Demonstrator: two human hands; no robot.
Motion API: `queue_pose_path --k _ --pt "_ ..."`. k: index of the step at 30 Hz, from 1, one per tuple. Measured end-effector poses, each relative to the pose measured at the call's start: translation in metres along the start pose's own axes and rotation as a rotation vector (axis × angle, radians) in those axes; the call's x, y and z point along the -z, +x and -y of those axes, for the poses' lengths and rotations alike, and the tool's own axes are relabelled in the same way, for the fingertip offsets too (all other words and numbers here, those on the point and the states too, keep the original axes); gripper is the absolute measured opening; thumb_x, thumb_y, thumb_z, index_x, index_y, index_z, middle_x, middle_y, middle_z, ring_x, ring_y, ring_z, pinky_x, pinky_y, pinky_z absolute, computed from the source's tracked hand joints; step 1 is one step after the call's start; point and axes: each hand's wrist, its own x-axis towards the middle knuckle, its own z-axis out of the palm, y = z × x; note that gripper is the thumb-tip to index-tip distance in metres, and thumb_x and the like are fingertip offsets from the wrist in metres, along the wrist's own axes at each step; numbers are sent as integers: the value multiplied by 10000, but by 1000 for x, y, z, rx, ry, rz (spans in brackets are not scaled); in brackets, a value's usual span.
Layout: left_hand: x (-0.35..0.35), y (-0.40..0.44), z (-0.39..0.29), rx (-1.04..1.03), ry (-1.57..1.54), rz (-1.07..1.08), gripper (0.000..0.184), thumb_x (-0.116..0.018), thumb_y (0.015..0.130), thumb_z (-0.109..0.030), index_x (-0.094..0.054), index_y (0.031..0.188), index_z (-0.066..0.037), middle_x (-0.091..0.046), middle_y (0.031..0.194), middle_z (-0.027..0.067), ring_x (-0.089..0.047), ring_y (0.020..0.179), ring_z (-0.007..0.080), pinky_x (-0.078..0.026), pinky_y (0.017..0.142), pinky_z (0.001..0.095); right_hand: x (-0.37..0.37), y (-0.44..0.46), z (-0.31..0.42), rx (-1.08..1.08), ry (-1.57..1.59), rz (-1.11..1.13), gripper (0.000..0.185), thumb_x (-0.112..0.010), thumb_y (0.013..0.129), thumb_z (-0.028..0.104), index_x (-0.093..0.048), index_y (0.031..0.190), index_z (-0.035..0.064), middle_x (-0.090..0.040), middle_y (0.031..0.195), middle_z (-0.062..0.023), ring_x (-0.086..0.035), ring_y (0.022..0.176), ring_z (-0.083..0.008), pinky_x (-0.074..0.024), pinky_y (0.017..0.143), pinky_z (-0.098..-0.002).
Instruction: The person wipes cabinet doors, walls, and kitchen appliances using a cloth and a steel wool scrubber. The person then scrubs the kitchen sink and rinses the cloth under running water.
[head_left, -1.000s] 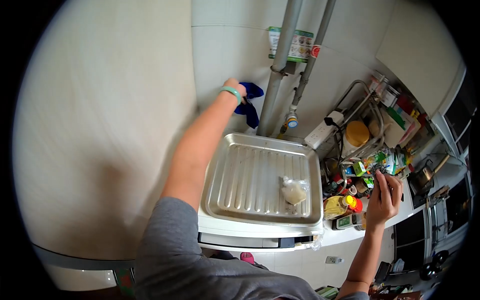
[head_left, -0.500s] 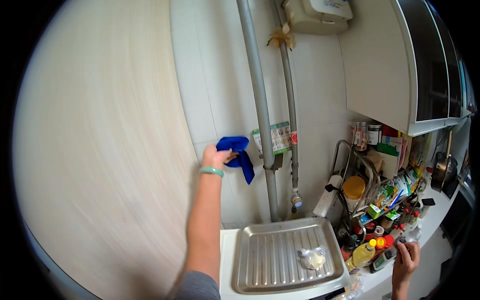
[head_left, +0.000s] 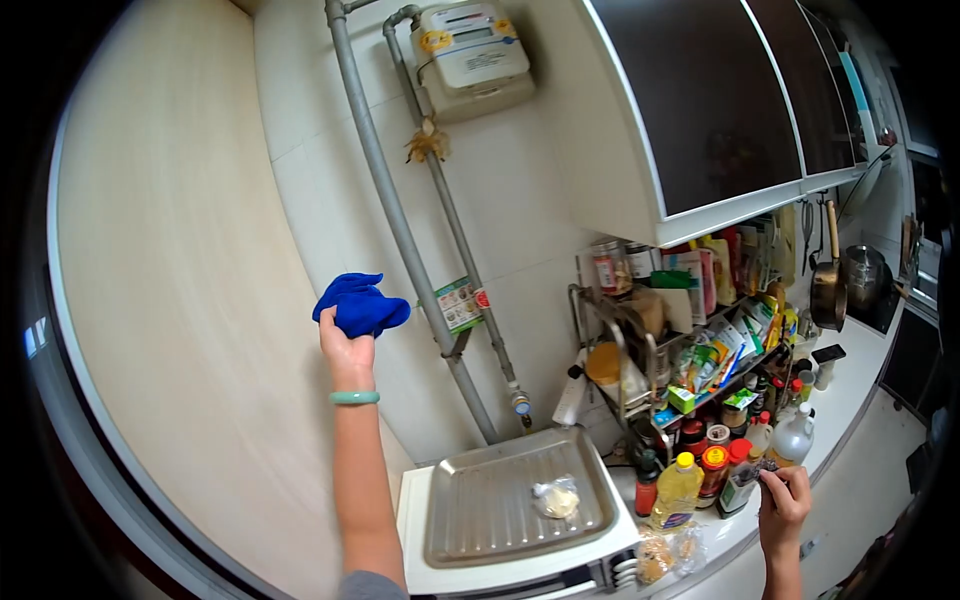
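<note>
My left hand [head_left: 347,352], with a green bangle [head_left: 355,398] at the wrist, grips a bunched blue cloth [head_left: 362,304] in front of the tiled wall, left of the grey pipes. The cloth hides part of the fingers. At the lower right, my right hand [head_left: 785,500] is closed, its fingertips pinching a small dark, speckled thing [head_left: 766,466] that I cannot make out. Behind that hand stand sauce bottles and an oil bottle [head_left: 678,490] with a yellow cap.
A ribbed metal tray [head_left: 470,500] carries a small plastic bag [head_left: 556,497]. Two pipes [head_left: 385,215] run down the wall beside a meter [head_left: 472,55]. A crowded rack [head_left: 640,400] stands beneath the cabinet [head_left: 710,110]. A tall pale panel [head_left: 180,270] rises at left.
My view has turned right and upward, showing more of the meter and cabinet. The blue cloth is now bunched higher over my left hand, its hanging corner no longer showing.
</note>
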Motion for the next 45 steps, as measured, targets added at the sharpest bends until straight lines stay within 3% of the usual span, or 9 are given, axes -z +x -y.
queue_pose_path --k 3,14,16,22,26,32,34,41,45 --pt "-16 -54 7 24 49 186 274 -449 819 -151 -508 1036 5 -574 1013 135 -552 962 271 -450 889 389 23 -9 -46 -13 31 22 209 -652 620 -101 -610 800 -4 -508 716 -100 -497 659 -256 -411 565 -334" --pt "-98 -210 108 -99 33 193 260 -462 837 -177 -510 1038 -19 -580 993 126 -564 904 252 -463 823 377 115 -20 -162 -121 40 139 180 -613 663 -108 -606 809 -3 -488 718 -105 -483 665 -251 -393 563 -320" --pt "-105 -212 118 -81 27 246 247 -479 844 -172 -514 1037 -21 -589 955 127 -573 862 268 -473 797 384 127 -22 -176 -83 2 186 191 -629 760 -21 -660 932 55 -585 841 -120 -573 758 -268 -475 676 -356" --pt "-127 -155 154 -119 -26 272 229 -538 837 -134 -482 1049 -70 -583 917 120 -582 812 262 -500 709 401 136 -33 -178 -126 -45 178 179 -637 755 -12 -660 919 55 -579 834 -120 -564 742 -277 -470 660 -351" --pt "-157 -62 173 -148 5 306 311 -556 837 -125 -430 1119 -91 -544 1023 89 -560 886 225 -493 755 388 129 -46 -175 -225 -107 179 176 -633 764 -7 -666 925 55 -575 851 -129 -566 734 -281 -469 638 -353" --pt "-239 48 189 -487 12 175 560 -525 836 -89 -305 1350 -59 -494 1208 98 -495 1053 210 -375 919 312 112 -40 -153 -293 -194 192 197 -604 793 9 -657 975 65 -571 876 -129 -572 750 -292 -471 648 -355" --pt "-260 84 196 -505 71 90 527 -512 838 -109 -324 1330 -134 -491 1175 85 -505 1001 224 -427 860 363 104 -40 -147 -307 -263 178 208 -588 807 14 -648 998 67 -572 881 -125 -574 763 -290 -471 660 -354" --pt "-325 67 228 -342 -3 43 588 -421 847 -92 -187 1386 -76 -404 1297 150 -469 1085 290 -379 935 393 102 -42 -131 -322 -357 174 232 -585 797 -16 -643 1006 65 -548 909 -142 -567 804 -293 -473 692 -359" --pt "-344 66 258 -234 253 19 580 -424 860 -178 -194 1393 -184 -393 1321 87 -419 1152 283 -333 970 383 112 -50 -140 -272 -458 150 223 -580 807 -10 -640 1009 64 -545 917 -137 -567 761 -269 -480 650 -341"
